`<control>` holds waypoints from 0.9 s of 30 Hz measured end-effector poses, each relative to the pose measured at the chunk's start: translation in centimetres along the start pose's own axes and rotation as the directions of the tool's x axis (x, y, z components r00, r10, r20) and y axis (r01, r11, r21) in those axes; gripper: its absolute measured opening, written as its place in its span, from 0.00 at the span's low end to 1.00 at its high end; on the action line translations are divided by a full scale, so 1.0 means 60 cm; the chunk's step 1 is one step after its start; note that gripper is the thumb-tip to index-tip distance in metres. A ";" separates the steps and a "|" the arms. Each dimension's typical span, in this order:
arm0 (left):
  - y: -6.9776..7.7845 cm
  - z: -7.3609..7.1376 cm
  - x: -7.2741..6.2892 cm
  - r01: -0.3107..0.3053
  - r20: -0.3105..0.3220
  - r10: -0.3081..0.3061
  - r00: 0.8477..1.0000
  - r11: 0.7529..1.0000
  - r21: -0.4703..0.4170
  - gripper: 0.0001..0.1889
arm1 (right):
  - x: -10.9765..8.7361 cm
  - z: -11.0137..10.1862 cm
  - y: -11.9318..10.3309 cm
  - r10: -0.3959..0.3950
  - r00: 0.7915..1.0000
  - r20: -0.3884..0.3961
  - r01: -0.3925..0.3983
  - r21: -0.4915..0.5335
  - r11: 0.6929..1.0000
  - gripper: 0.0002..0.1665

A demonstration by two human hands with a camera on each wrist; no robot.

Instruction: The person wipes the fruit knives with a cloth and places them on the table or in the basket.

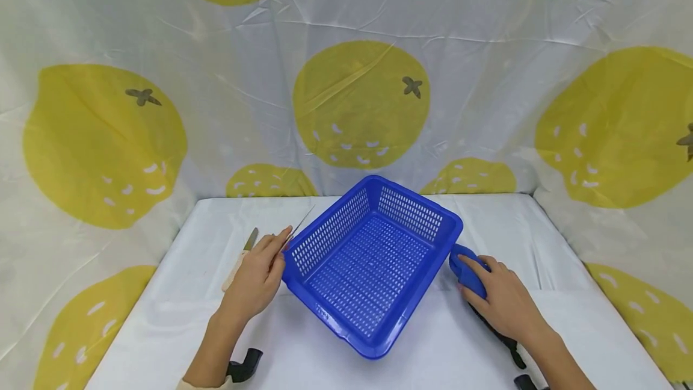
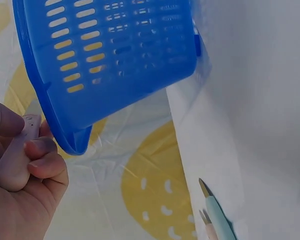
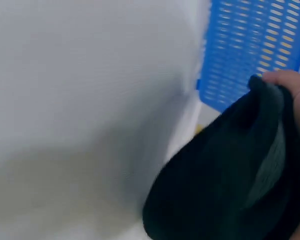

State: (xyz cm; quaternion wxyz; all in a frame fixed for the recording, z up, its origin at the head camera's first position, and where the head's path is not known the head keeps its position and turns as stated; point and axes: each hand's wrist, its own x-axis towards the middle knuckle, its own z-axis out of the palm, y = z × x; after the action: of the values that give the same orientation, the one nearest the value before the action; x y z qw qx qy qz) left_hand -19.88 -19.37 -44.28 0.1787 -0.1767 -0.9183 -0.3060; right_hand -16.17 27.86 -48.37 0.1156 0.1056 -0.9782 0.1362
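Note:
My left hand [image 1: 254,278] grips the pale pink handle [image 2: 17,157] of a thin-bladed knife [image 1: 298,227], its blade pointing up and away. The hand is at the left corner of a blue plastic basket [image 1: 373,269], which sits turned at an angle on the table; whether the hand touches its rim I cannot tell. To the right of the basket, my right hand [image 1: 503,297] holds a bunched blue cloth [image 1: 467,271] between thumb and fingers. That cloth [image 3: 210,175] looks nearly black in the right wrist view and hides most of the hand.
Left of the basket lie a mint-handled knife [image 2: 217,215] and a pink piece with a pronged tip [image 2: 206,220]. A white cloth [image 1: 162,342] covers the table. Behind hangs a curtain [image 1: 476,95] printed with yellow fruit.

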 end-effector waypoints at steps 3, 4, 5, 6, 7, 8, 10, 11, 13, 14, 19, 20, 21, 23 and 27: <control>0.012 0.005 -0.001 -0.017 0.034 0.017 0.999 1.000 -0.004 0.24 | 0.000 -0.017 -0.011 0.038 0.999 -0.030 -0.036 0.045 0.998 0.36; 0.016 0.007 -0.001 -0.026 0.042 0.026 0.999 1.000 -0.008 0.24 | 0.001 -0.022 -0.014 0.044 0.998 -0.039 -0.042 0.051 0.998 0.36; 0.020 0.009 -0.001 -0.033 0.052 0.034 0.998 0.999 -0.013 0.24 | 0.001 -0.027 -0.017 0.046 0.998 -0.047 -0.043 0.051 0.998 0.36; 0.024 0.010 0.000 -0.040 0.061 0.041 0.997 0.999 -0.019 0.24 | 0.000 -0.032 -0.018 0.048 0.997 -0.055 -0.045 0.052 0.998 0.36; 0.027 0.011 0.000 -0.051 0.068 0.052 0.996 0.999 -0.019 0.23 | -0.001 -0.037 -0.020 0.054 0.997 -0.059 -0.051 0.054 0.997 0.36; 0.031 0.012 0.001 -0.060 0.072 0.062 0.995 0.998 -0.023 0.23 | -0.002 -0.041 -0.022 0.058 0.996 -0.066 -0.054 0.057 0.997 0.36; 0.037 0.013 0.002 -0.077 0.077 0.079 0.994 0.996 -0.038 0.23 | -0.005 -0.051 -0.027 0.065 0.994 -0.084 -0.060 0.062 0.996 0.35; 0.040 0.013 0.002 -0.082 0.078 0.085 0.993 0.996 -0.044 0.23 | -0.007 -0.055 -0.029 0.065 0.993 -0.097 -0.059 0.067 0.996 0.35; 0.047 0.015 0.005 -0.088 0.078 0.093 0.993 0.994 -0.063 0.23 | -0.008 -0.063 -0.035 0.060 0.990 -0.129 -0.049 0.089 0.995 0.34; 0.051 0.016 0.006 -0.089 0.077 0.095 0.992 0.993 -0.074 0.23 | -0.007 -0.067 -0.039 0.048 0.987 -0.151 -0.034 0.098 0.995 0.33; 0.073 0.025 0.022 -0.092 0.084 0.103 0.991 0.988 -0.124 0.22 | 0.013 -0.084 -0.071 -0.029 0.974 -0.225 0.065 0.154 0.986 0.32; 0.078 0.027 0.026 -0.092 0.084 0.103 0.991 0.988 -0.128 0.22 | 0.019 -0.087 -0.080 -0.046 0.972 -0.230 0.084 0.161 0.983 0.32; 0.082 0.029 0.029 -0.092 0.082 0.104 0.991 0.987 -0.131 0.21 | 0.026 -0.089 -0.090 -0.062 0.970 -0.234 0.105 0.173 0.979 0.32; 0.090 0.033 0.035 -0.097 0.075 0.107 0.991 0.987 -0.126 0.21 | 0.041 -0.091 -0.112 -0.094 0.966 -0.240 0.143 0.198 0.970 0.33; 0.104 0.039 0.042 -0.105 0.073 0.113 0.991 0.989 -0.105 0.21 | 0.065 -0.089 -0.154 -0.133 0.964 -0.229 0.190 0.251 0.949 0.33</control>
State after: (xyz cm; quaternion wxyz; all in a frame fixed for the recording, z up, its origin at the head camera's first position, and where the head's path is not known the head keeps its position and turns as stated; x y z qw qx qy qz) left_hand -19.89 -12.68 -41.79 0.1494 -0.2473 -0.8969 -0.3348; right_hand -16.63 20.04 -40.13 0.2130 0.1856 -0.9207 0.2691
